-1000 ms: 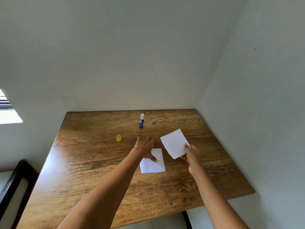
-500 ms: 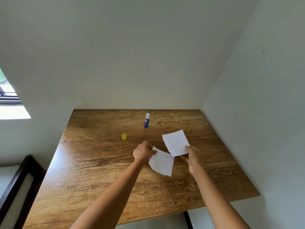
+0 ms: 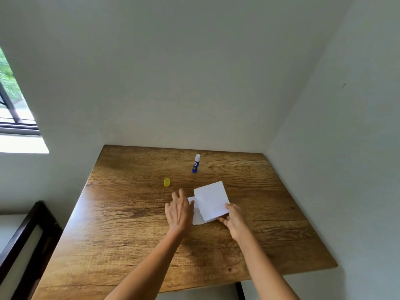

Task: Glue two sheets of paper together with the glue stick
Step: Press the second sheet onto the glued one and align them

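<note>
Two small white sheets overlap near the middle of the wooden table (image 3: pixel 129 234). My right hand (image 3: pixel 232 219) pinches the near corner of the upper sheet (image 3: pixel 212 200) and holds it over the lower sheet (image 3: pixel 197 217). My left hand (image 3: pixel 179 211) lies on the left edge of the lower sheet, fingers spread, and hides part of it. Farther back the blue glue stick (image 3: pixel 195 163) stands upright and uncapped, its white tip showing. Its yellow cap (image 3: pixel 166 182) sits apart to the left.
The table stands in a corner, with white walls behind it and on the right. A window (image 3: pixel 13 109) is at the upper left. A dark wooden frame (image 3: pixel 23 239) stands beside the table's left edge.
The upper sheet has moved left and now overlaps the lower sheet. My left hand had lifted the lower sheet by its edge; it now rests flat on that sheet on the table.
</note>
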Action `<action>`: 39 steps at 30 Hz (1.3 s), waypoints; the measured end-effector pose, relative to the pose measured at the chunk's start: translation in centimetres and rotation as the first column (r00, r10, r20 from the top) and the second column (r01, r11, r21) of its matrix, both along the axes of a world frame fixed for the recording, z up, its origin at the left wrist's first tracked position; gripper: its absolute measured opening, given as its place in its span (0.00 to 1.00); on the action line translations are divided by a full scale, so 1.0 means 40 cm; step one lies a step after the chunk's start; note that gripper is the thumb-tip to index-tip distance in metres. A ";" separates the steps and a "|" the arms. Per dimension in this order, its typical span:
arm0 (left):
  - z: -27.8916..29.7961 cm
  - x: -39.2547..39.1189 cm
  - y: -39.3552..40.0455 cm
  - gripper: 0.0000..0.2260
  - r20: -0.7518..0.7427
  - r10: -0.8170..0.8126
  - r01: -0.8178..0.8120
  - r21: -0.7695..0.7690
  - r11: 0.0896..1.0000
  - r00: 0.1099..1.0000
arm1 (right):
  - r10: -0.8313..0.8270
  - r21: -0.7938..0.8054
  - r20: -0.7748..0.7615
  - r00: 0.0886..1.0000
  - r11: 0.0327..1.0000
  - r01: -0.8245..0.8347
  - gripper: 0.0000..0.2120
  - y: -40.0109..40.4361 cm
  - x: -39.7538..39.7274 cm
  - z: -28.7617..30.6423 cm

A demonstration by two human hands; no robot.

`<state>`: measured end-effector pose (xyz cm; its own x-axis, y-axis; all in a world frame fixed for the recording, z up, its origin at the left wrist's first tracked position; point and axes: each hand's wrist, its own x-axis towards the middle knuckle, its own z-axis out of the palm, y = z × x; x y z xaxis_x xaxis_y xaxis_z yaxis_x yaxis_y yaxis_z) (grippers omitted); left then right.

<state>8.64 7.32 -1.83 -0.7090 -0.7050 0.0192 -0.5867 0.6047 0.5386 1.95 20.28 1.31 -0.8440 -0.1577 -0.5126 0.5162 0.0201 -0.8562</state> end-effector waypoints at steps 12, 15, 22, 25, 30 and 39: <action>-0.044 0.121 -0.077 0.17 -0.001 -0.381 0.367 -0.268 0.891 0.925 | 0.052 0.024 -0.044 0.998 0.998 -0.051 0.05 0.015 -0.023 0.000; -0.039 0.127 -0.073 0.19 0.023 -0.372 0.367 -0.242 0.898 0.928 | 0.083 0.051 -0.016 0.996 0.995 -0.082 0.03 0.008 -0.008 -0.019; -0.041 0.135 -0.065 0.23 0.037 -0.371 0.369 -0.223 0.902 0.928 | 0.131 0.145 -0.048 0.990 0.982 -0.123 0.05 0.002 -0.010 -0.028; -0.044 0.133 -0.064 0.26 0.066 -0.370 0.375 -0.213 0.902 0.927 | 0.133 0.169 -0.055 0.990 0.978 -0.122 0.05 0.009 -0.016 -0.031; -0.044 0.133 -0.063 0.27 0.066 -0.369 0.375 -0.196 0.906 0.927 | 0.135 0.197 -0.066 0.989 0.973 -0.120 0.03 0.002 -0.016 -0.040; -0.045 0.133 -0.060 0.27 0.067 -0.358 0.364 -0.202 0.909 0.931 | 0.137 0.240 -0.078 0.988 0.964 -0.115 0.08 -0.004 -0.023 -0.051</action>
